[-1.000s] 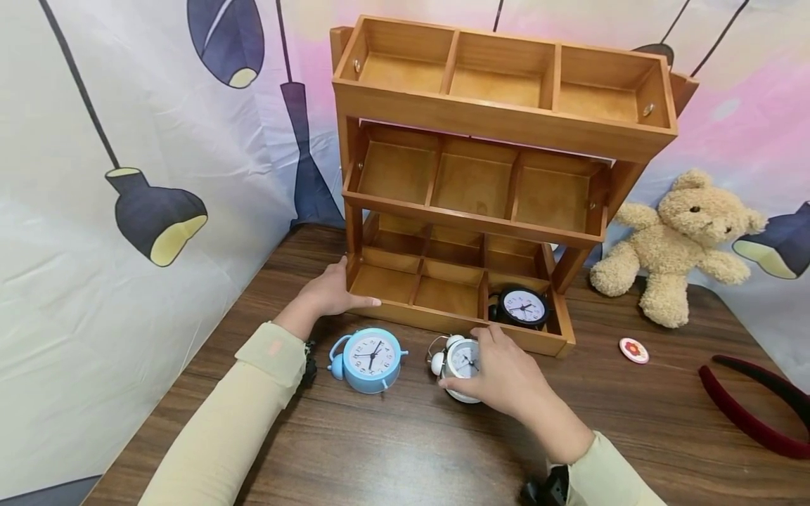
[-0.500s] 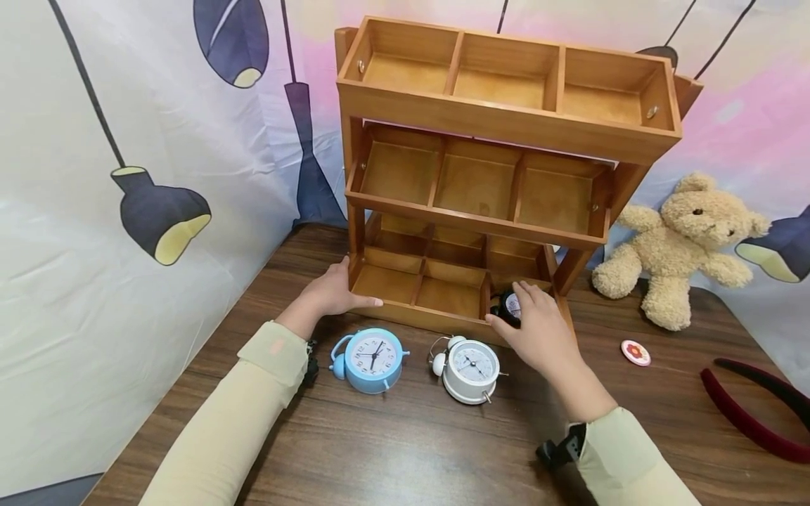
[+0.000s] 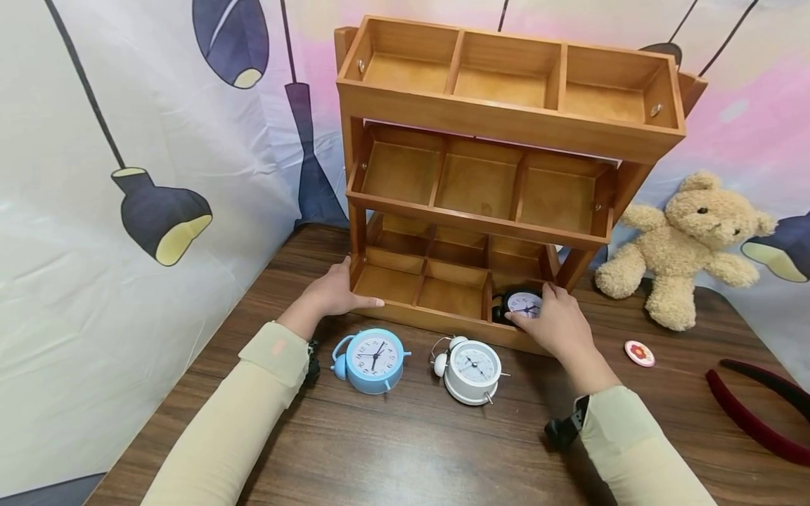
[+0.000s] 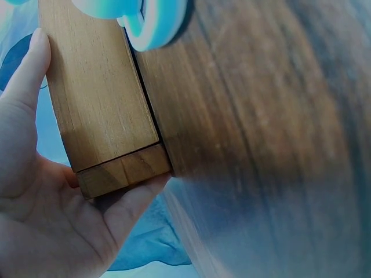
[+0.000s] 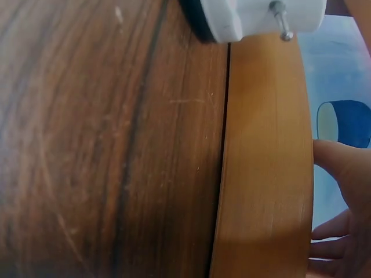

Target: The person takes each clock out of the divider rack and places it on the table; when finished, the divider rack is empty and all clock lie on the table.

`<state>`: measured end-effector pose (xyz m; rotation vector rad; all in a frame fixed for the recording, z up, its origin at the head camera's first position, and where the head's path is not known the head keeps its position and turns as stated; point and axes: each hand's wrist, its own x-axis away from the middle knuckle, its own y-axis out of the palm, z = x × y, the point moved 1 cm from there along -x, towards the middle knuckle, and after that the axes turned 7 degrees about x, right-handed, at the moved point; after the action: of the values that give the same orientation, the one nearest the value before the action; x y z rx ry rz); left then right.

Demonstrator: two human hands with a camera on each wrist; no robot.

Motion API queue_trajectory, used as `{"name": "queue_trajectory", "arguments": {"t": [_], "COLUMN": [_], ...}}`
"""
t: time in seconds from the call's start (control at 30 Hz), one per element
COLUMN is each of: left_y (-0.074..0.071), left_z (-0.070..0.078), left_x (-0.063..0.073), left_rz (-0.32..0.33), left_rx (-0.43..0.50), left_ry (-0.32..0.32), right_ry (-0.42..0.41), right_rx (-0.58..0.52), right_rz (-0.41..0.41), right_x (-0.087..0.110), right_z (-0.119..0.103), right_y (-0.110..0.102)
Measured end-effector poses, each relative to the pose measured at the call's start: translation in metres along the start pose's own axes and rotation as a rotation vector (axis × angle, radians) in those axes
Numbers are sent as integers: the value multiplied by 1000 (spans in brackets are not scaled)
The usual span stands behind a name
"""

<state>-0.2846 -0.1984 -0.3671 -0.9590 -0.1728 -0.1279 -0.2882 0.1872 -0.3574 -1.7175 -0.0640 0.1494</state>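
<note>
A three-tier wooden storage rack [image 3: 506, 118] stands on the table, each tier split into compartments. My left hand [image 3: 327, 291] holds its lower left corner; in the left wrist view the thumb lies along the front board and the fingers go round the end. In the bottom tier's front right compartment sits a black alarm clock [image 3: 522, 303]. Round this clock, thumb on the left and fingers on the right, is my right hand [image 3: 560, 325]; its fingertips are partly hidden. A light blue alarm clock [image 3: 375, 358] and a white alarm clock [image 3: 472, 370] lie face up before the rack.
A teddy bear [image 3: 683, 246] sits to the right of the rack. Near it lie a round badge with a red flower [image 3: 639, 353] and a dark red headband [image 3: 747, 414]. A printed cloth backdrop [image 3: 209, 133] hangs behind the wooden table [image 3: 380, 450].
My right hand has left the white alarm clock and moved up and right to the black one, then slightly further right, uncovering its dial. The left hand stays on the rack.
</note>
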Motion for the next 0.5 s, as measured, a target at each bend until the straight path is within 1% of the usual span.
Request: {"name": "queue_trajectory", "arguments": {"t": [0.33,0.5], "left_y": [1,1], "left_z": [-1,-1], "left_x": [-2,-2], "left_rz": [4,6], "left_rx": [4,-1], "left_ry": [-2,-3], "right_ry": [-10,-9], "right_rx": [35,83], "right_rz": [2,-48], "right_x": [-7,-10], "right_z": [-1,-2], "right_y": [5,4]}}
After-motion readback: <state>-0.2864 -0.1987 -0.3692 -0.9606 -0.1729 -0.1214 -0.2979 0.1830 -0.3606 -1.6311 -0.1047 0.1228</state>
